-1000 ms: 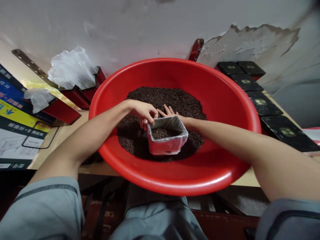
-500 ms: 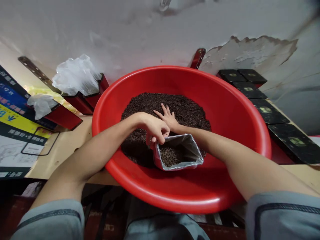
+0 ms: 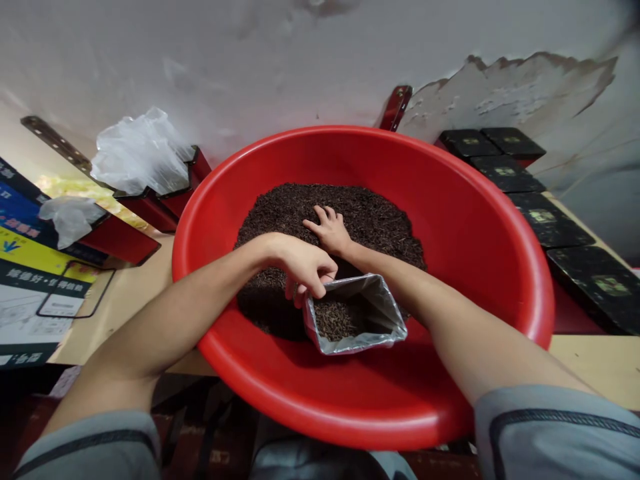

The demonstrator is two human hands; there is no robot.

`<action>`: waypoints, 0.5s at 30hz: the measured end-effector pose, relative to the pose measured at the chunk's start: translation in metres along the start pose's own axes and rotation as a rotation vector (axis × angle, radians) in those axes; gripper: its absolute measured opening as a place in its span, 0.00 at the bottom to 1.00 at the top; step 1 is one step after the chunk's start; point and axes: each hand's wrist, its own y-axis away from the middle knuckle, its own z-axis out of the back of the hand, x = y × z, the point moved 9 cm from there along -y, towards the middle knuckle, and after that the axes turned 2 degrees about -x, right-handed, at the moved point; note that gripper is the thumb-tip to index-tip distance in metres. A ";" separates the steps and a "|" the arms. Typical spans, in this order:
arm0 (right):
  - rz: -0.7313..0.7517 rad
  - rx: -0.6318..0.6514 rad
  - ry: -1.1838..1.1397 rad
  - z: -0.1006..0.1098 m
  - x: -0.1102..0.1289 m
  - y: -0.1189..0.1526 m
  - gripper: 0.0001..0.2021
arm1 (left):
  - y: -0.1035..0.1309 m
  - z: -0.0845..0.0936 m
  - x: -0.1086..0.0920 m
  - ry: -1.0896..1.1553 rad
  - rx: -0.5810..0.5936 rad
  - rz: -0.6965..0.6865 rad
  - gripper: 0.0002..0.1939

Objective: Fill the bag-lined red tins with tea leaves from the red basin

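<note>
A big red basin [image 3: 480, 233] holds a heap of dark, dry loose leaf-like material [image 3: 370, 213]. My left hand [image 3: 307, 267] pinches the left rim of a foil-lined bag [image 3: 393, 323], which is tilted over the near part of the basin with some of the same dark material inside. Beyond the bag, my right hand [image 3: 330, 230] rests on the heap with its fingers spread and nothing gripped. My right forearm passes just behind the bag's right side.
Black-lidded tins [image 3: 553, 219] line the right side. At the left stand red tins [image 3: 123, 239] with clear plastic bags [image 3: 143, 153] on top, beside a printed box [image 3: 37, 300]. A stained wall [image 3: 250, 60] rises behind the basin.
My right hand has shifted slightly nearer over the heap, its fingers a little more bent. The bag stays in my left hand. The view has shifted slightly.
</note>
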 end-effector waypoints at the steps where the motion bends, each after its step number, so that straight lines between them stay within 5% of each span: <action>1: -0.003 0.007 0.009 0.001 0.000 -0.002 0.32 | 0.001 0.001 0.000 -0.003 -0.006 0.004 0.11; 15: 0.095 0.083 0.123 0.019 0.001 -0.012 0.26 | -0.002 0.015 0.016 0.019 -0.063 -0.022 0.13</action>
